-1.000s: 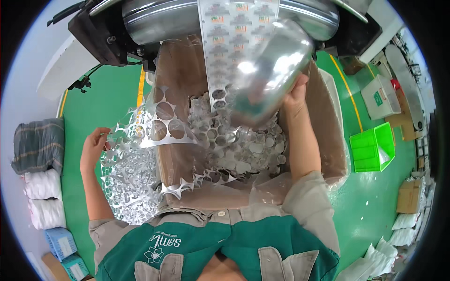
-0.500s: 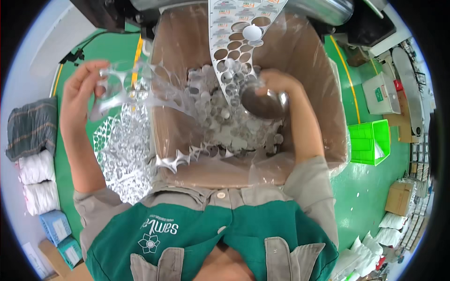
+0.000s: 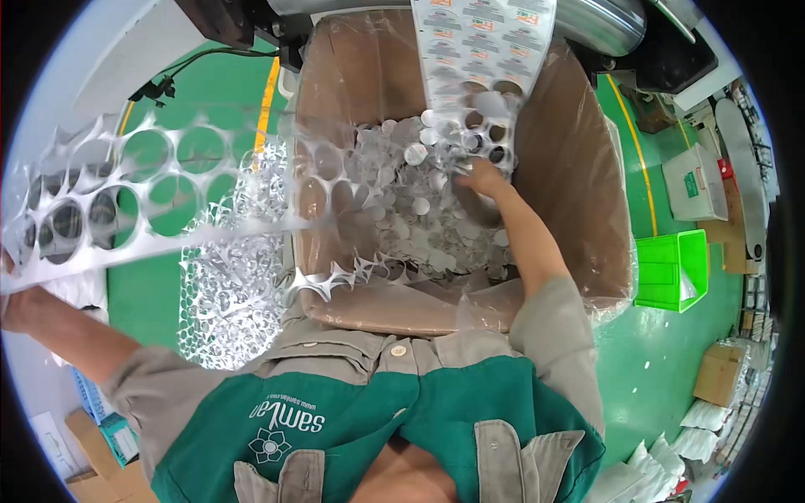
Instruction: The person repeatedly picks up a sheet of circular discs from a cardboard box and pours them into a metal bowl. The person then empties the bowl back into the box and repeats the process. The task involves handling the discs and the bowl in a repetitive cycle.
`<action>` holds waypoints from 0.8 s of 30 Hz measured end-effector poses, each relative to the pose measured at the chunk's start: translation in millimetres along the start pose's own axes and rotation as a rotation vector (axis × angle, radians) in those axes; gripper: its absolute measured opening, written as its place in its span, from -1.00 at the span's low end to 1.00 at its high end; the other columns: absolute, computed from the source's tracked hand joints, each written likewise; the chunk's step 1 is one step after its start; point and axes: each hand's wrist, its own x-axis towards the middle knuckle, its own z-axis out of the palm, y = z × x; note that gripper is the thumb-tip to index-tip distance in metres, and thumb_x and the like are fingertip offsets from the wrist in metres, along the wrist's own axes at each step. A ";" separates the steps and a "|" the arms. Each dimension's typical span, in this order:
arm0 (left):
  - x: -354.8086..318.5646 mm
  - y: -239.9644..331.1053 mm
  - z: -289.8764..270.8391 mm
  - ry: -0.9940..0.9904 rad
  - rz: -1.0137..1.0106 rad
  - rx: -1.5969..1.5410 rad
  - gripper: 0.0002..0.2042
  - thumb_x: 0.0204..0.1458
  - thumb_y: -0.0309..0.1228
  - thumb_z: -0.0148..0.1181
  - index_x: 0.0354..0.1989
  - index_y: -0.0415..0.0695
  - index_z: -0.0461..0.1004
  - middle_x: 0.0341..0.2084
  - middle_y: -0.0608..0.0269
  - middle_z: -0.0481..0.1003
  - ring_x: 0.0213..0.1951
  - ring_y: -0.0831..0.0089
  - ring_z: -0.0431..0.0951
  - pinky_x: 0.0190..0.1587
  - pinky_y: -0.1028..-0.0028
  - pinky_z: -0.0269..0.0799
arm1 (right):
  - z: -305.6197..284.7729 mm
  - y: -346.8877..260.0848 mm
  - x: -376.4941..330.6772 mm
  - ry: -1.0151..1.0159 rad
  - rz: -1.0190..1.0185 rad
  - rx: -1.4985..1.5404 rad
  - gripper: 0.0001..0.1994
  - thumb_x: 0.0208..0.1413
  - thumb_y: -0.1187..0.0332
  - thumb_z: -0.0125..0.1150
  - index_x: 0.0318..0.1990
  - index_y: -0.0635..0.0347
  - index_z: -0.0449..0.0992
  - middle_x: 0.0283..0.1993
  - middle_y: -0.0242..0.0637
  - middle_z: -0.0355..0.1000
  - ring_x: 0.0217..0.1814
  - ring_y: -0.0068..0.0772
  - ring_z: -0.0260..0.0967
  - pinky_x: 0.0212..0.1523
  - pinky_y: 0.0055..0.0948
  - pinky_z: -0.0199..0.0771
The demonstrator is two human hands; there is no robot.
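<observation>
Left hand (image 3: 20,307) pinched closed on 1 punched strip (image 3: 126,252). Right hand (image 3: 485,178) over discs (image 3: 415,153), too many to count, 1 box (image 3: 574,168); cannot tell its grip.

Grips: two, the left grip (image 3: 23,308) and the right grip (image 3: 486,180). One wide strip (image 3: 142,254), one narrow strip (image 3: 323,285), one printed web (image 3: 482,50), one dark object (image 3: 480,210), blurred. One lined bin (image 3: 579,226), one green crate (image 3: 656,281), one white tub (image 3: 708,201), one roller (image 3: 605,25), one scrap heap (image 3: 231,293). Discs (image 3: 419,230): too many to count.
</observation>
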 end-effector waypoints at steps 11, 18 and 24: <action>-133.9 76.7 198.9 -0.600 0.288 0.285 -0.71 -0.01 -0.47 0.09 -0.06 -0.15 0.40 -0.06 0.15 0.40 0.06 0.27 0.33 0.10 0.39 0.18 | -25.9 -19.2 -9.4 -0.546 -0.230 -0.059 -0.42 -0.30 -0.01 0.33 -0.21 0.33 0.51 -0.14 -0.01 0.44 -0.14 -0.12 0.40 -0.16 -0.28 0.39; -220.5 137.8 317.6 -1.259 0.679 0.418 -0.56 -0.11 -0.05 0.11 -0.09 -0.05 0.42 -0.07 0.21 0.40 0.17 0.20 0.18 0.21 -0.11 -0.24 | -207.7 -84.9 -47.0 -0.138 -0.535 1.333 -0.44 -0.11 0.21 0.26 0.03 0.31 0.29 -0.05 -0.17 0.36 -0.08 -0.34 0.35 -0.11 -0.41 0.39; -227.8 143.1 334.5 -1.355 0.683 0.539 -0.66 -0.07 -0.06 0.08 -0.22 -0.01 0.48 -0.44 0.17 0.53 0.06 0.18 0.33 0.19 -0.20 -0.40 | -115.0 -7.6 18.1 0.005 -0.296 2.262 -0.58 0.05 0.17 0.11 0.01 0.21 0.31 -0.09 -0.23 0.38 -0.07 -0.27 0.34 -0.06 -0.31 0.36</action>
